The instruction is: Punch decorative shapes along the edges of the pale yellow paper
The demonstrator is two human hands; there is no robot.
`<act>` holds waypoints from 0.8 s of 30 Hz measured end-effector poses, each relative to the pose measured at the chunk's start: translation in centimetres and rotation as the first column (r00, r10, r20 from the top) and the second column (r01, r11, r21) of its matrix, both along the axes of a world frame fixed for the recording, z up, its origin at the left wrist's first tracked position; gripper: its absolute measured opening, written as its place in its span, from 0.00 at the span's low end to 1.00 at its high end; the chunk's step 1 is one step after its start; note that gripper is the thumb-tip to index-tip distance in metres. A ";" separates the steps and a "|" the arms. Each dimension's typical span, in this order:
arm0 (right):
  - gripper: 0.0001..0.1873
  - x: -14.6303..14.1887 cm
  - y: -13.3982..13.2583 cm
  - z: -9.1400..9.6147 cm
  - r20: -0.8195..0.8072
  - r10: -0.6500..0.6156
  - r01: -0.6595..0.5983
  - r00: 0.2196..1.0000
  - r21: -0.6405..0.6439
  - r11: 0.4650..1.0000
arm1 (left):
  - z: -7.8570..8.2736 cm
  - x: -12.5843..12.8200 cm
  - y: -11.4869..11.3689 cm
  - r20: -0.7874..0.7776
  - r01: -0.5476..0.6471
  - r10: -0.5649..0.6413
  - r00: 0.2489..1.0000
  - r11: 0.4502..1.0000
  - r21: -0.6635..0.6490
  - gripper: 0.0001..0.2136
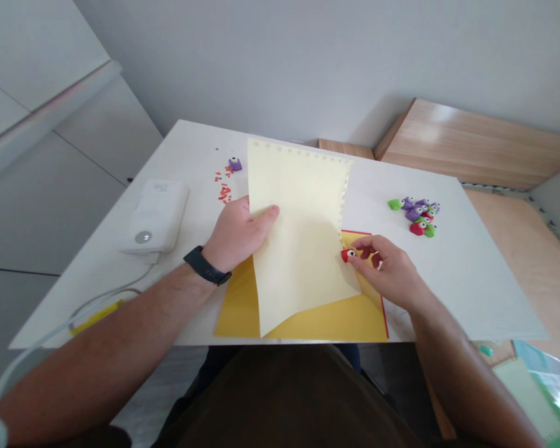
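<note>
A pale yellow sheet of paper [303, 236] with punched holes along its top and right edges is held up over the table. My left hand [242, 229] grips its left side, thumb on the front and fingers hidden behind. At the sheet's right edge, my right hand [386, 266] pinches a small red clip with a googly eye [348, 255]; whether the clip bites the paper, I cannot tell. Beneath the sheet lies a yellow folder [336, 320] with a red edge.
Several green, purple and red googly-eye clips [417, 214] cluster on the right of the white table [476, 292]. A purple clip [234, 163] and orange-red scraps [224, 193] lie at the back left. A white power bank [156, 214] with a cable [116, 289] stands at left.
</note>
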State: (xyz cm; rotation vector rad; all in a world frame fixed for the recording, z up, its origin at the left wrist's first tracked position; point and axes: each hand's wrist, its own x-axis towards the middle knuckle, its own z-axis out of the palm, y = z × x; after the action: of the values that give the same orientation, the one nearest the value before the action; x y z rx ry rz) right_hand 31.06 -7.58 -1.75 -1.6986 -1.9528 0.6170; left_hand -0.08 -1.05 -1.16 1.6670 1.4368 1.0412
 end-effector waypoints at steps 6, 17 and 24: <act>0.13 -0.6 2.6 0.7 0.114 -0.126 0.091 0.986 0.271 0.958 | -0.1 0.0 0.0 0.022 -0.004 0.005 1.000 1.000 -0.008 0.18; 0.11 -3.6 5.8 -1.9 0.325 -0.112 -0.001 0.939 0.328 0.945 | -0.3 0.0 0.1 -0.003 -0.013 0.013 1.000 1.000 -0.028 0.19; 0.12 -3.3 6.6 -2.6 0.307 -0.174 0.076 0.936 0.306 0.949 | -0.2 0.1 0.0 -0.020 -0.011 0.011 1.000 0.999 -0.032 0.19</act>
State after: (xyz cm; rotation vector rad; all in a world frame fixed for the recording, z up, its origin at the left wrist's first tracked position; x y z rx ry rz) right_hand 27.76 -0.95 -4.37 -1.8048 -2.0118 -0.0118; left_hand 0.00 -1.05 -1.36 1.6525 1.4693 1.0056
